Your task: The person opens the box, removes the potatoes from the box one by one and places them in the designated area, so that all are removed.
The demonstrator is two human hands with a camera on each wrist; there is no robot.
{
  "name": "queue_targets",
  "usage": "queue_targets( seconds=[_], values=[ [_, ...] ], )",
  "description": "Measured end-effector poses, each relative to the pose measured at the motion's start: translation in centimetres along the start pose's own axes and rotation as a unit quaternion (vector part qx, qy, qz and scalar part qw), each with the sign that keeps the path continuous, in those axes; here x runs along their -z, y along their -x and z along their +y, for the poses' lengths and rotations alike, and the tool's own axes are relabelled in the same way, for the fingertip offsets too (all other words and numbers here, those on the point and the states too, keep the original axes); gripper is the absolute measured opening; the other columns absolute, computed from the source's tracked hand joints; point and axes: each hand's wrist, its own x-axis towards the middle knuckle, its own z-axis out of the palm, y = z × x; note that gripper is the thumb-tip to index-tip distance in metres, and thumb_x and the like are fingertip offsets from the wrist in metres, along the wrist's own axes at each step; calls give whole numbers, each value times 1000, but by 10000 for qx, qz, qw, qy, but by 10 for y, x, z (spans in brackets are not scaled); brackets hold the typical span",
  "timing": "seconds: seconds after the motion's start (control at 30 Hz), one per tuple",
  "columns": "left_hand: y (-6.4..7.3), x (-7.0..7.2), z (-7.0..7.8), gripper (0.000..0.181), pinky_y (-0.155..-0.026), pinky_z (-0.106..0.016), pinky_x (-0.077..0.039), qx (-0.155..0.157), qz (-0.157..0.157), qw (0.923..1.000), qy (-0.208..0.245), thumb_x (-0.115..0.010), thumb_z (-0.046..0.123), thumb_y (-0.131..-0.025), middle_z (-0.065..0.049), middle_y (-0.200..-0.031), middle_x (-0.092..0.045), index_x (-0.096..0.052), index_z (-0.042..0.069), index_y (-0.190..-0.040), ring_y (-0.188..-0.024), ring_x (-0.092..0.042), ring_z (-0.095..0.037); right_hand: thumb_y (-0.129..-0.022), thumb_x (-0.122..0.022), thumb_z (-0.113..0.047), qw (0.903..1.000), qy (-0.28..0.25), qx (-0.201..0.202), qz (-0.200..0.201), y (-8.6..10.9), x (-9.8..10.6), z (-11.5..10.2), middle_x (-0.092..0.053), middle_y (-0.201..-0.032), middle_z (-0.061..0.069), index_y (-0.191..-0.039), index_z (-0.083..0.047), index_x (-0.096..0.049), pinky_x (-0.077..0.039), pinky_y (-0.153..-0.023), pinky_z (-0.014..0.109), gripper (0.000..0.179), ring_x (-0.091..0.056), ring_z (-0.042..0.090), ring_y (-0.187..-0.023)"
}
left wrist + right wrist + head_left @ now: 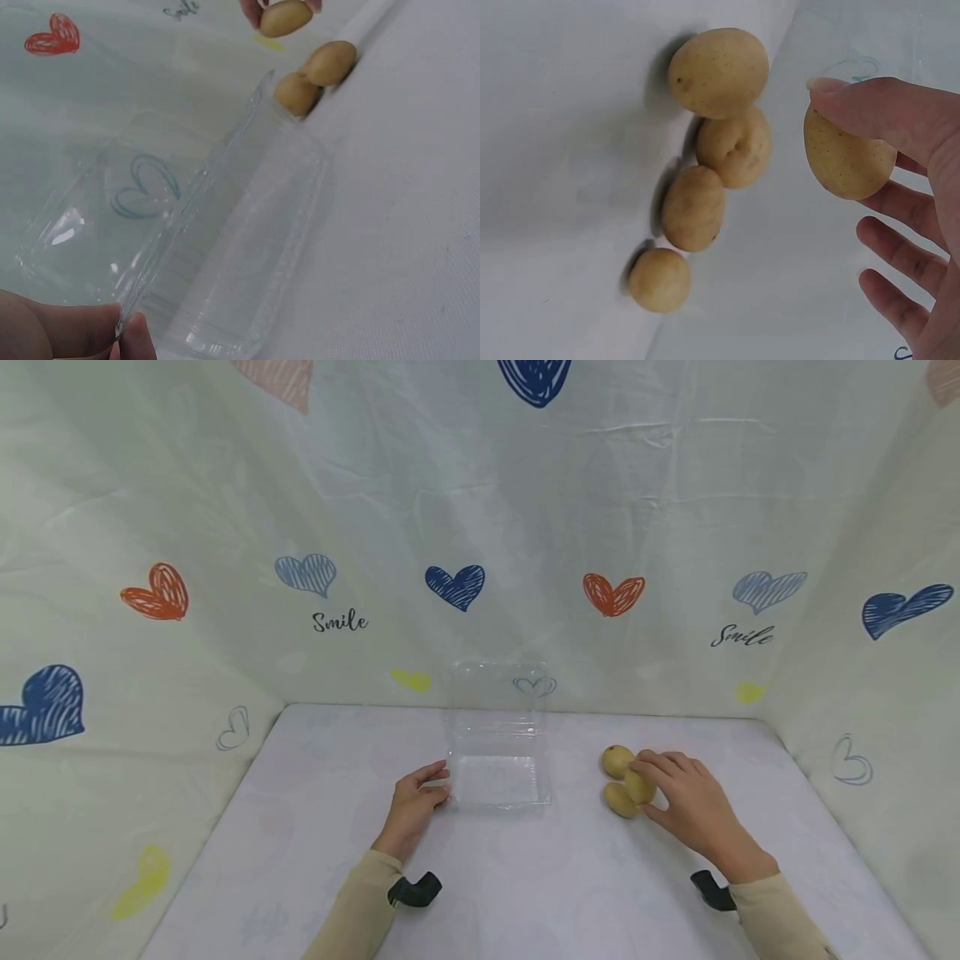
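A clear plastic clamshell box (pixel 498 806) stands on the table with its lid (pixel 487 681) raised at the back. My left hand (pixel 412 810) is at the box's left side, pinching its rim between thumb and fingers (pixel 75 330). To the right, my right hand (pixel 693 806) holds a potato (pixel 847 154) between thumb and fingers, above the table. Several more potatoes lie in a row, among them a large one (pixel 718 73) and a small round one (pixel 660 280). From the head camera, a far potato (pixel 617 761) and a near one (pixel 619 800) show beside the held one.
A white cloth covers the table (pixel 315 827). Behind and beside it hangs a pale sheet (pixel 390 510) printed with hearts and the word "Smile". Dark curved pieces stick out at the left cuff (pixel 416 890) and the right cuff (pixel 712 891).
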Motion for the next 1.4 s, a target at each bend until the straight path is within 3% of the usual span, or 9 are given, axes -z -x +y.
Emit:
queue_targets(
  seconds=[0.6, 0.83, 1.4],
  values=[
    [0, 0, 0, 49, -78, -23, -56, 78, -34, 10000, -32, -62, -12, -98, -29, -138, -57, -53, -12, -146, -92, -62, -15, -60, -102, -11, 9992, 85, -267, -282, 20, -5, 13, -72, -118, 15, -122, -5, -72, -54, -86, 60, 70, -63, 38, -110],
    [0, 0, -1, 48, -78, -23, -56, 63, -12, 10000, -46, -62, -12, -98, -29, -137, -58, -54, -12, -146, -92, -63, -17, -58, -103, -9, 9995, 43, -240, -218, 26, -9, 17, -71, -114, 14, -122, -4, -72, -54, -84, 59, 71, -63, 37, -108],
    [-2, -1, -3, 48, -77, -21, -55, 70, 34, 10000, -27, -61, -14, -97, -29, -137, -59, -55, -12, -145, -90, -62, -13, -60, -102, -8, 9978, -60, -458, -476, 34, -21, 25, -72, -118, 16, -121, -3, -73, -55, -85, 59, 68, -64, 38, -109]
  ],
)
